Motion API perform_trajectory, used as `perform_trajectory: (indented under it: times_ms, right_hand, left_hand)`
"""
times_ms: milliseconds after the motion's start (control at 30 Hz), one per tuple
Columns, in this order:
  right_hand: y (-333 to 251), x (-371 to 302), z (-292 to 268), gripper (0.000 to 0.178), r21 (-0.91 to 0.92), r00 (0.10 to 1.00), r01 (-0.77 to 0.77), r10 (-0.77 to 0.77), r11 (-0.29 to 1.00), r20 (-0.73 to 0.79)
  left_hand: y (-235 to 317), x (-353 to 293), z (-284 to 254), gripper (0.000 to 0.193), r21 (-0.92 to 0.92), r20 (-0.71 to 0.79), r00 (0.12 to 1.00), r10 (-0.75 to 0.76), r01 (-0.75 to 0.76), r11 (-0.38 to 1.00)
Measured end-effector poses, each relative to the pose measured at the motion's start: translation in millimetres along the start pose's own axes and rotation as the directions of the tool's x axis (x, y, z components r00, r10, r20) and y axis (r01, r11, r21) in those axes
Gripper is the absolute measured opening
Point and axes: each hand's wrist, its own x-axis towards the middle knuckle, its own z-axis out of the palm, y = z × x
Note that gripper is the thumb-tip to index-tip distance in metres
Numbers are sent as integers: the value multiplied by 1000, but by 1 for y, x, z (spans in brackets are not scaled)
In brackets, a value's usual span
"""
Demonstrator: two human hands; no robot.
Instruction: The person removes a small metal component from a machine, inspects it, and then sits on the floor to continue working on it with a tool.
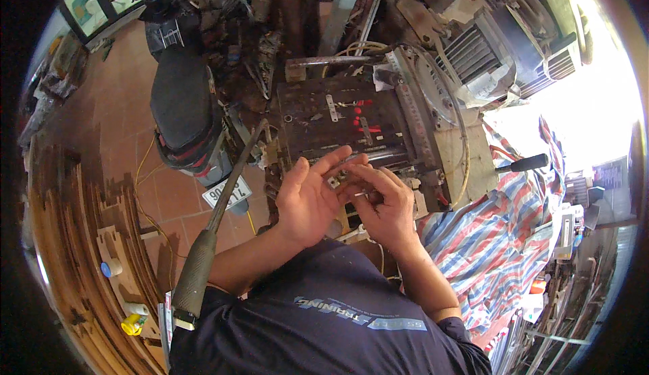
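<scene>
My left hand (304, 199) is turned palm up in front of my chest, thumb apart and fingers stretched toward the right. Close against its fingertips, my right hand (387, 206) is bent in a pinch. A small pale spot shows at those fingertips; whether it is a tiny part or a nail I cannot make out. Just beyond both hands is a dark metal work surface (304, 115). On it lie a flat metal strip with holes (332, 107), a second short strip (365, 130) and several small red pieces (357, 111).
A long lever with a knurled grip (196, 277) slants up past my left arm. Left of the bench stands a motorbike (182, 98). An electric motor (480, 54) sits at the back right, above a striped tarp (480, 246). Long wooden boards (88, 240) lie far left.
</scene>
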Motion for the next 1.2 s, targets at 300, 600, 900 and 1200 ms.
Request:
perform_trajectory:
  times_ms: [300,600,900,1200]
  right_hand:
    - [14,1,-5,33,-75,996,79,-82,994,-32]
    - [47,-4,-14,19,496,928,-356,363,792,87]
    - [50,-7,-31,25,824,861,-464,382,324,335]
    - [39,0,-39,21,826,855,-487,347,283,385]
  left_hand:
    - [-8,2,-4,67,104,-81,992,-98,107,989]
    - [-19,8,5,45,107,-102,986,-132,143,984]
    - [-32,14,11,20,240,-219,962,-162,214,947]
    - [-40,21,22,17,271,-205,973,-109,163,949]
